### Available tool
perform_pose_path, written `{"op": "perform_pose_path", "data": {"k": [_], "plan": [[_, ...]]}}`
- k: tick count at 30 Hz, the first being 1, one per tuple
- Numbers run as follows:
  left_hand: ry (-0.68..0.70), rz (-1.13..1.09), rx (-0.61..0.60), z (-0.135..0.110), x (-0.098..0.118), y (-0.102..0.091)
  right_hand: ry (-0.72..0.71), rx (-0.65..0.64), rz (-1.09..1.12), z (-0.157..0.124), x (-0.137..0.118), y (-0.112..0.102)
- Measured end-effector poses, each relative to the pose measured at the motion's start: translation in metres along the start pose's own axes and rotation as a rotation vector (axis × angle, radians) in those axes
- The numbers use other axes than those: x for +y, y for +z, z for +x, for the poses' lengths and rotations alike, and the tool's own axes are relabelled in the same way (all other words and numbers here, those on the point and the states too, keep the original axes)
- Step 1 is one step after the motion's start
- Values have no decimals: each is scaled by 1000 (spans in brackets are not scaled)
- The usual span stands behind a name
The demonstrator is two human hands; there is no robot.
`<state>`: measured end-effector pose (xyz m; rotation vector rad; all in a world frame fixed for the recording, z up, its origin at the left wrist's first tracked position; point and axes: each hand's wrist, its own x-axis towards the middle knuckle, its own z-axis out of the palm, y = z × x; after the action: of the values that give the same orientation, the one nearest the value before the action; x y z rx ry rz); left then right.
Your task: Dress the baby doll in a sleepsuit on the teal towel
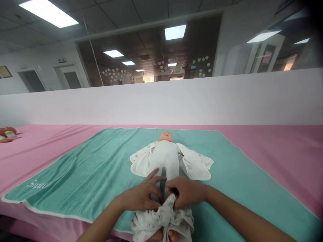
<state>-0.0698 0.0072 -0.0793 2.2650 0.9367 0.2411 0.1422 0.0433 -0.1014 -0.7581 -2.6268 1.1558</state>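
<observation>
A baby doll lies on its back on a teal towel, head away from me. It wears a white top, and a white printed jacket spreads out at both sides. Patterned white baby trousers are bunched around its lower legs, with the feet peeking out nearest me. My left hand bends thumb and index finger at the trousers' upper edge, other fingers spread over the leg. Opposite it, my right hand curls closed on the same cloth; its fingertips are partly hidden.
Under the towel is a pink padded surface, with a low white wall behind it. At the far left edge lies another doll, partly cut off. A large mirror or window rises above the wall.
</observation>
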Motion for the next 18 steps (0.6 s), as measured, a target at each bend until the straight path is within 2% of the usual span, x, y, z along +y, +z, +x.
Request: {"op": "perform_pose_path", "data": {"k": [3,6,9,12,14,18], "plan": [[-7,-78,102,4,7,5,-10,228,54,19,14,2],[-81,-211,260,6,0,12,-17,388,115,29,27,11],[-158,-283,516,10,-24,14,-28,414,149,25,36,15],[-133,-154,733,19,-52,14,5,427,128,16,42,11],[-124,-102,748,25,-65,14,53,455,87,11,47,10],[-189,-208,694,28,-78,23,213,550,-33,4,62,17]]}}
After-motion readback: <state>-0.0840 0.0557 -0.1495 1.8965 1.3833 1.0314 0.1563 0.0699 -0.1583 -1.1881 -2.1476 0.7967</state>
